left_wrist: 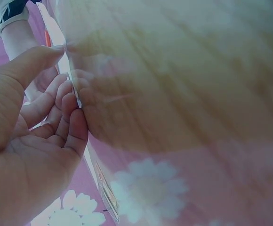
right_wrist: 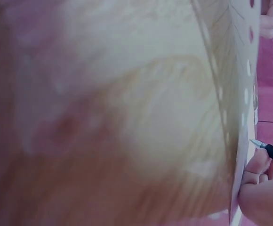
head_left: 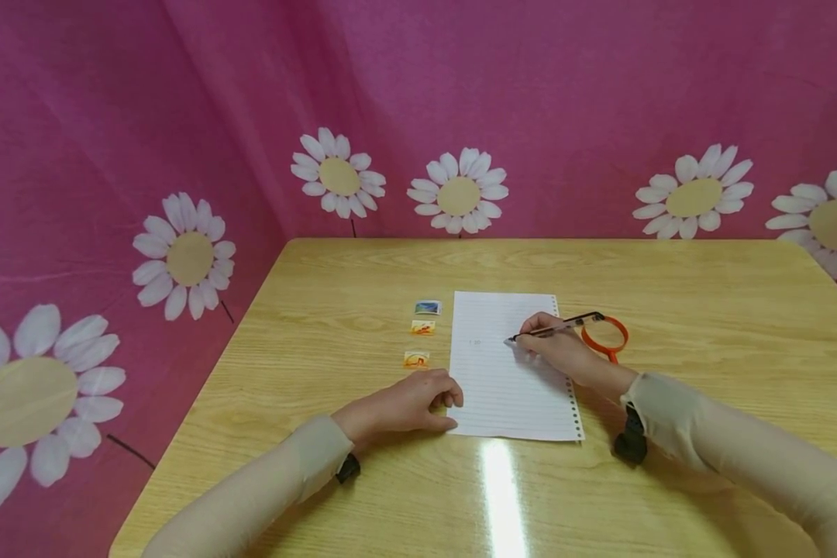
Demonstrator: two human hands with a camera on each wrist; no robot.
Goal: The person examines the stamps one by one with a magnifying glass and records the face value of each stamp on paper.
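Observation:
A sheet of lined paper with holes along its right edge lies on the table. My right hand pinches a black-tipped pen, its point at the sheet's upper middle; the right wrist view shows the metal nib of the pen close to the paper. Small faint writing stands to the left of the nib. At the sheet's lower left edge rests my left hand, its fingers loosely bent and touching the paper's border, as the left wrist view also shows.
Left of the paper, in a column, lie three small stamp-like pictures: a blue one, an orange one and another orange one. An orange-red magnifying glass lies right of the sheet. Pink flowered cloth hangs behind the wooden table.

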